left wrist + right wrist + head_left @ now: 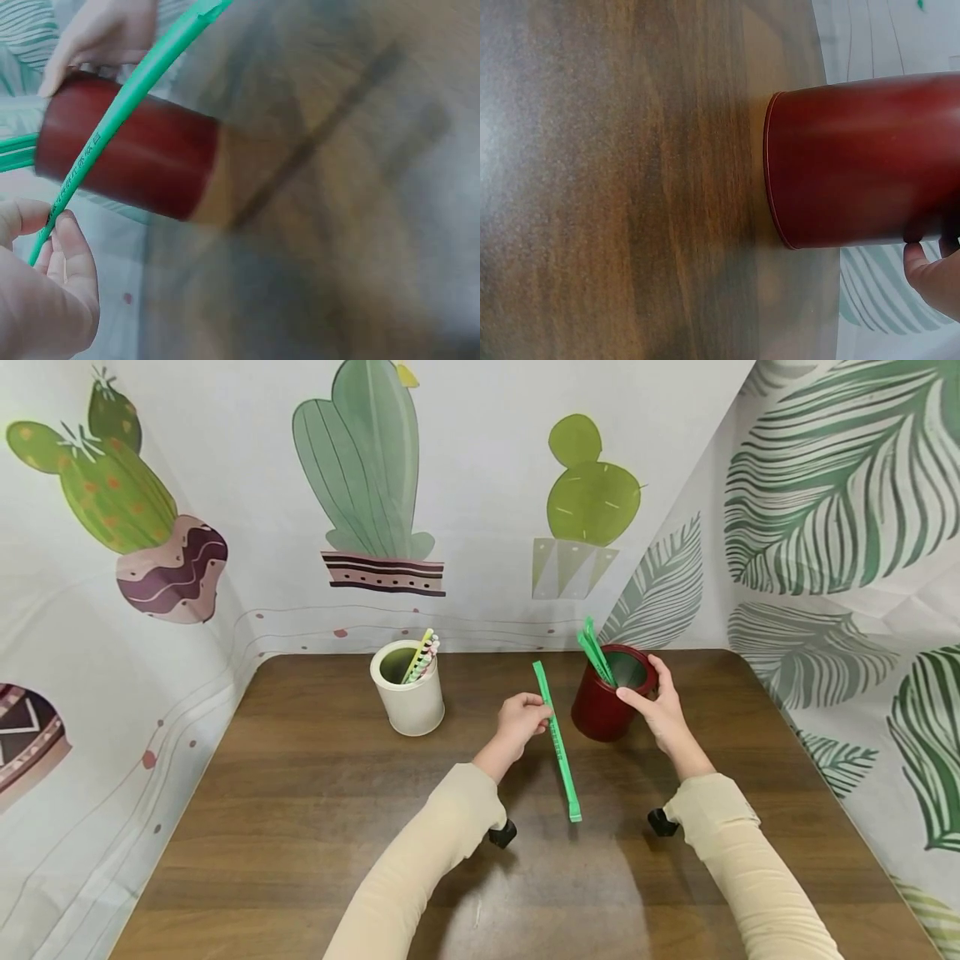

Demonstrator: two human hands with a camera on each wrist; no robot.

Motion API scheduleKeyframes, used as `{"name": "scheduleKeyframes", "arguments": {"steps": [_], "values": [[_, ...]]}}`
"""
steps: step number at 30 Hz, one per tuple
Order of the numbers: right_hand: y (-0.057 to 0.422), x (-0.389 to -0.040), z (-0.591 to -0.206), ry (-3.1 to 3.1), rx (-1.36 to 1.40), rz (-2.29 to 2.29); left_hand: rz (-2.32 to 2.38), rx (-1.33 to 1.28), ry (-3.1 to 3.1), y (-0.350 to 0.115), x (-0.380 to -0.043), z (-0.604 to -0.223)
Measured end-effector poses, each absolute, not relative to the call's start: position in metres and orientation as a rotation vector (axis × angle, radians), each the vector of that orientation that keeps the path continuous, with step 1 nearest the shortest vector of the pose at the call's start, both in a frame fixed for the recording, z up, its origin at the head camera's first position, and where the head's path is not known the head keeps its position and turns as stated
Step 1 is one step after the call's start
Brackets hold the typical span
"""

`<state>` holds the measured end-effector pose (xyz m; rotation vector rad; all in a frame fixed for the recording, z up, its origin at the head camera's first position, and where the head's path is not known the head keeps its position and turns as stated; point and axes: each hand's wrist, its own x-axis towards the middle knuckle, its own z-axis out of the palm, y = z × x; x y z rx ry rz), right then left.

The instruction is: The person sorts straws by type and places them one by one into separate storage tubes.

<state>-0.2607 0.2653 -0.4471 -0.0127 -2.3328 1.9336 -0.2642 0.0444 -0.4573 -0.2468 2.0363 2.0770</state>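
My left hand (520,724) pinches a long green wrapped drinking straw (560,752) between thumb and fingers, near its upper part. Dark printed characters run along the wrapper. To the right stands a dark red cylindrical cup (602,714) holding a few more green wrapped straws (595,653) that stick out above the rim. My right hand (665,710) grips this cup at its right side, thumb at the front of the rim. In the left wrist view the held straw (120,111) crosses in front of the cup (165,154), apart from its opening. Only some fingertips (922,270) show in the right wrist view.
A cream cylindrical cup (414,706) stands to the left, with yellow and striped straws (422,658) in it. Both cups are near the back edge of the brown wooden table (300,810). Behind hangs a white cloth (480,510) printed with cacti and leaves.
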Motion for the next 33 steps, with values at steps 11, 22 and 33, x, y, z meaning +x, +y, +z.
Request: {"name": "scheduleKeyframes", "arguments": {"steps": [11, 22, 33], "values": [[0.266, -0.26, -0.448, -2.341, 0.003, 1.908, 2.239, -0.179, 1.968, 0.035, -0.277, -0.407], [0.266, -0.261, -0.448, -2.332, -0.002, 1.913, 2.423, -0.166, 1.975, 0.036, -0.287, -0.373], [0.265, -0.26, -0.447, -2.329, 0.003, 1.921, 2.576, -0.151, 1.963, 0.044, -0.293, -0.348]]}}
